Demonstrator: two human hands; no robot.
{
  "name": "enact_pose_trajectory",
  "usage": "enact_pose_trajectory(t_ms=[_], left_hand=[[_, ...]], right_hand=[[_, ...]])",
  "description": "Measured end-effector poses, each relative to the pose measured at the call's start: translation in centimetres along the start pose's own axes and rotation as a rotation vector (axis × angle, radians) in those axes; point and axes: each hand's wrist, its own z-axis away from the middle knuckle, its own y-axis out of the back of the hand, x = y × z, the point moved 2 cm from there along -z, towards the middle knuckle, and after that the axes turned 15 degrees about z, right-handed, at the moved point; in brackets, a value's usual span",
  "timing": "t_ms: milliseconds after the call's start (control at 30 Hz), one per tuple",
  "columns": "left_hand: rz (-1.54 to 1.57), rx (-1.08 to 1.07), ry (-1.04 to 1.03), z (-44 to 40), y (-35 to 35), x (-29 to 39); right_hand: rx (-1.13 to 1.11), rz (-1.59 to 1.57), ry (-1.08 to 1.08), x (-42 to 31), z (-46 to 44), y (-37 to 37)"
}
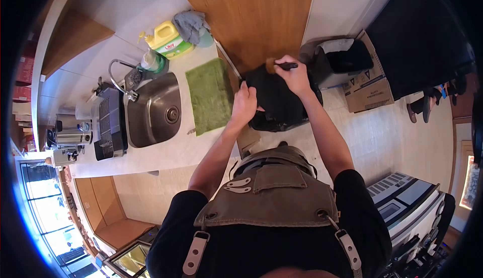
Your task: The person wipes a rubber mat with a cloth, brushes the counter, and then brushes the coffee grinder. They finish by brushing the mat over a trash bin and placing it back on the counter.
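My right hand is closed around the black handle of a brush, its brownish bristles at the far edge of a black item. My left hand grips the near left side of that dark item, whose exact kind I cannot make out. Beneath it, a black bin bag shows along the lower rim. To the left of my left hand, a green towel lies flat on the counter.
The white counter holds a steel sink with a tap, a black dish rack and a yellow soap jug. A grey bin and cardboard box stand at right. Another person's feet show farther right.
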Motion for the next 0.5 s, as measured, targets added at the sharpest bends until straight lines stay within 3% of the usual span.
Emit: enact_pose_trajectory(t_ms=[100, 133, 167, 267, 367, 433, 500], left_hand=[[-0.214, 0.159, -0.229, -0.6, 0.3, 1.8], [-0.177, 0.167, -0.259, -0.7, 0.5, 2.0], [-0.137, 0.174, -0.289, -1.1, 0.7, 2.5], [-0.042, 0.192, -0.420, -1.2, 0.6, 3.6], [-0.071, 0.270, -0.496, -2.6, 1.4, 5.2], [-0.068, 0.292, -0.521, -3.2, 2.4, 6.8], [-0.129, 0.319, -0.474, -3.4, 2.9, 7.9]], right_hand=[[-0.238, -0.322, -0.119, -3.4, 1.3, -0.5], [-0.385, -0.428, -0.017, -5.7, 2.1, -0.1], [-0.350, -0.360, 0.057, -6.4, 2.0, 0.2], [-0.002, -0.269, -0.089, -6.4, -0.1, 0.8], [-0.340, -0.334, 0.014, -8.9, 1.0, 0.7], [-0.411, -0.139, 0.023, -8.6, 2.3, 2.2], [-0.212, -0.118, 0.011, -5.6, 2.3, 3.4]])
